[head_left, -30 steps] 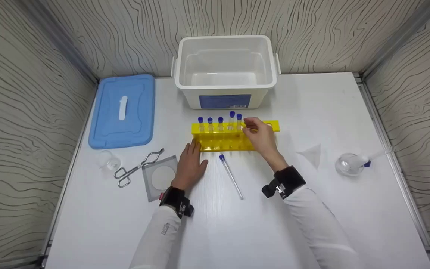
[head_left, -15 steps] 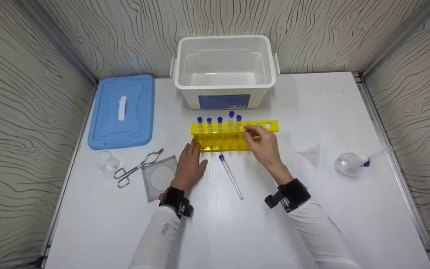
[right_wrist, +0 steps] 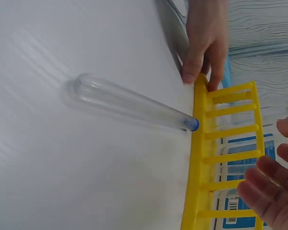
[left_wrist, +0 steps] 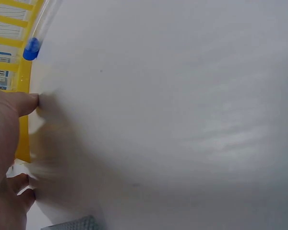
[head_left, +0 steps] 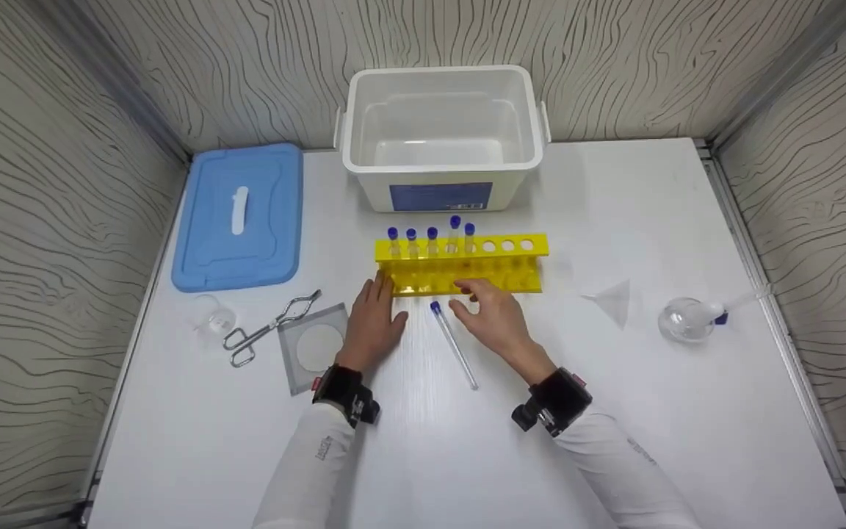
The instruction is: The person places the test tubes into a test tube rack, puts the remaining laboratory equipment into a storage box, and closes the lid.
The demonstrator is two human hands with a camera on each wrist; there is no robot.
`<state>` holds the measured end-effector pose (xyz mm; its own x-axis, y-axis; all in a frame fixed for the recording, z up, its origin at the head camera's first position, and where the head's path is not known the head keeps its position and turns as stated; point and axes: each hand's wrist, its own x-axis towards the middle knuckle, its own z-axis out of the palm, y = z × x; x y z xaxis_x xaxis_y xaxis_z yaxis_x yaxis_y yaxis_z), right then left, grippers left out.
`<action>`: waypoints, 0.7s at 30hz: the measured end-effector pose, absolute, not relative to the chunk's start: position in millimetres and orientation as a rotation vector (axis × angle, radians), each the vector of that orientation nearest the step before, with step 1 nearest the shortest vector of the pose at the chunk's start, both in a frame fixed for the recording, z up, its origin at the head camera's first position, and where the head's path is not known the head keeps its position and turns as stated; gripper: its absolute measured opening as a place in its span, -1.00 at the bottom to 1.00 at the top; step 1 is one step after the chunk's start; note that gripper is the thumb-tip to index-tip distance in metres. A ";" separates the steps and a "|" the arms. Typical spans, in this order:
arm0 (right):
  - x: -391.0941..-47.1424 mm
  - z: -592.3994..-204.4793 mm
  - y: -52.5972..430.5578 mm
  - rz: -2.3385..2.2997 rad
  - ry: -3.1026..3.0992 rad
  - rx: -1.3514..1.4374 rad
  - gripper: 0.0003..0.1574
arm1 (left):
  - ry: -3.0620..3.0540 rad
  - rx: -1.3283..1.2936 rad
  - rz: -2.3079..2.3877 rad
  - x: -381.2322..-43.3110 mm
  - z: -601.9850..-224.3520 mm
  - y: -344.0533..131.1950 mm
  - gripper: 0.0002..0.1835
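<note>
A yellow test tube rack (head_left: 518, 278) stands mid-table, with several blue-capped test tubes (head_left: 393, 234) upright in its left and middle holes. One tube (head_left: 454, 222) sticks up higher than its neighbours. Three holes at the right end hold no tube. My left hand (head_left: 371, 330) rests against the rack's left end, fingers straight and thumb spread. Another blue-capped test tube (head_left: 454, 345) lies on the table in front of the rack. Just right of its cap hovers my right hand (head_left: 496, 319), fingers loosely bent, holding nothing. In the right wrist view, this loose tube (right_wrist: 134, 103) looks clear.
Behind the rack stands a white bin (head_left: 443, 191), with a blue lid (head_left: 239, 257) to its left. Metal tongs (head_left: 250, 338), a small glass vessel (head_left: 217, 321) and a grey-framed pad (head_left: 319, 349) lie left. A funnel (head_left: 614, 301) and a round flask (head_left: 686, 321) are right.
My right hand has come away from the rack's top near the fifth tube, moving left and towards me to the loose test tube. The left hand has stayed in place.
</note>
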<state>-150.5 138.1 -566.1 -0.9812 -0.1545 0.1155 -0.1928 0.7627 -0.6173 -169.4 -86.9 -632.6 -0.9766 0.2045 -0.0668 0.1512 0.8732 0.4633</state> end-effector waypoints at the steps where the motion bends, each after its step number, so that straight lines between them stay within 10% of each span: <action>1: -148.9 -568.3 135.9 1.001 -2.928 0.287 -0.52 | 2.929 0.279 0.704 -169.4 -632.1 -87.1 -0.24; 21: -129.9 -604.9 111.3 0.709 -3.131 0.329 -0.43 | 2.922 0.261 0.706 -169.4 -631.5 -86.9 -0.23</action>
